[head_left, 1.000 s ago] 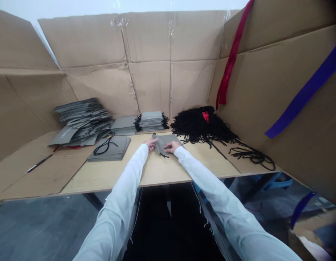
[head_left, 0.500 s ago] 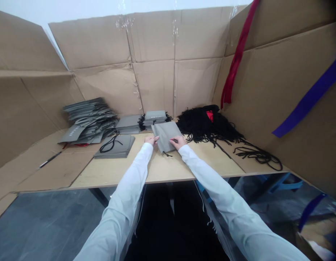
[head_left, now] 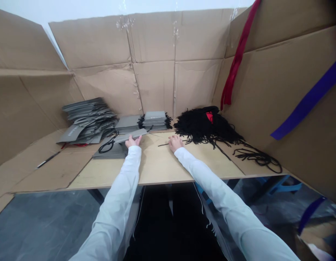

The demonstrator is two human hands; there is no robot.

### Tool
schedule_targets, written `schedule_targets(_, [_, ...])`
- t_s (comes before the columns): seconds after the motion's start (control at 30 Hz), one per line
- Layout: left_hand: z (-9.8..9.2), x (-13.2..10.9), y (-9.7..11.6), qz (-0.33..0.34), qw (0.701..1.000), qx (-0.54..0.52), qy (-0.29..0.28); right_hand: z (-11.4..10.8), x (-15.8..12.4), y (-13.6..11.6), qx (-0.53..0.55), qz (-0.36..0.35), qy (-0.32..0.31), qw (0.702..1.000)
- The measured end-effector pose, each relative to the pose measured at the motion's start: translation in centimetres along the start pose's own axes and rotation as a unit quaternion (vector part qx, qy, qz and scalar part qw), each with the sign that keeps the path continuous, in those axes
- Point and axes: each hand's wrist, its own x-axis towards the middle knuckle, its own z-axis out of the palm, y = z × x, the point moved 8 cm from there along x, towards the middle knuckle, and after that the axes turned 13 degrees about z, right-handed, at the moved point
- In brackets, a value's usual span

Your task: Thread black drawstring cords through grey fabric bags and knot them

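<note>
My left hand (head_left: 133, 141) grips a flat grey paper bag (head_left: 131, 136), held tilted, nearly edge-on, over a low stack of grey bags (head_left: 109, 152). A short bit of black cord sticks up at the bag's right end. On the bare wood my right hand (head_left: 175, 143) has its fingers curled down on a thin black cord (head_left: 163, 145), whose end shows to the left of the fingers. A looped black cord (head_left: 106, 145) lies on the low stack, partly behind the held bag.
Behind stand a neat stack of corded grey bags (head_left: 155, 121), another grey stack (head_left: 128, 122) and a tall leaning pile (head_left: 89, 117). A heap of black cords (head_left: 203, 127) lies right, with loose cords (head_left: 257, 156) beyond. A pen (head_left: 48, 159) lies left. Cardboard walls (head_left: 154, 40) enclose the table.
The grey bag has moved left in my left hand and tipped from facing me to nearly edge-on. My right hand has let go of it and rests on the table at a black cord.
</note>
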Motion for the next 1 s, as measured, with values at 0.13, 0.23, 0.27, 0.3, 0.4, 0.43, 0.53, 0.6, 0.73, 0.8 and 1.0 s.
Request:
schedule_targets(0.13, [-0.3,-0.8,-1.4,-0.057,0.997,0.025,-0.04,1.9,1.5,-0.9,-0.064,0.025,-0.038,0.997])
schedule_targets(0.23, [-0.3,-1.6,-2.8,-0.097,0.992,0.05,-0.062,2.2,2.5,-0.3,-0.086,0.042,-0.065,0.993])
schedule_targets(0.27, [-0.3,-1.8,-3.2,-0.104,0.991,0.059,-0.066,2.0,2.7,0.1,-0.088,0.044,-0.067,0.993])
schedule_targets(0.3, [-0.4,-1.9,-3.5,-0.107,0.99,0.068,-0.068,1.7,2.8,0.7,-0.09,0.052,-0.069,0.992])
schedule_targets(0.4, [-0.4,-2.3,-4.5,-0.117,0.986,0.096,-0.072,0.8,3.0,3.3,-0.106,0.096,-0.061,0.988])
schedule_targets(0.43, [-0.3,-2.6,-5.0,-0.132,0.982,0.103,-0.084,0.4,3.0,4.2,-0.116,0.109,-0.052,0.986])
schedule_targets(0.53, [0.9,-3.8,-6.9,-0.198,0.962,0.116,-0.15,-0.6,3.0,6.5,-0.138,0.14,-0.024,0.98])
schedule_targets(0.6, [1.9,-4.6,-7.7,-0.224,0.947,0.13,-0.191,-1.0,3.0,7.9,-0.147,0.162,-0.017,0.976])
schedule_targets(0.73, [2.6,-5.5,-8.4,-0.214,0.919,0.228,-0.237,-1.9,2.9,9.7,-0.161,0.194,-0.004,0.968])
schedule_targets(0.8, [2.6,-6.0,-8.5,-0.202,0.884,0.315,-0.282,-2.2,2.7,10.2,-0.165,0.198,0.001,0.966])
schedule_targets(1.0, [2.2,-2.7,-1.6,0.125,0.807,0.476,-0.327,-2.0,2.6,10.3,-0.147,0.178,-0.022,0.973])
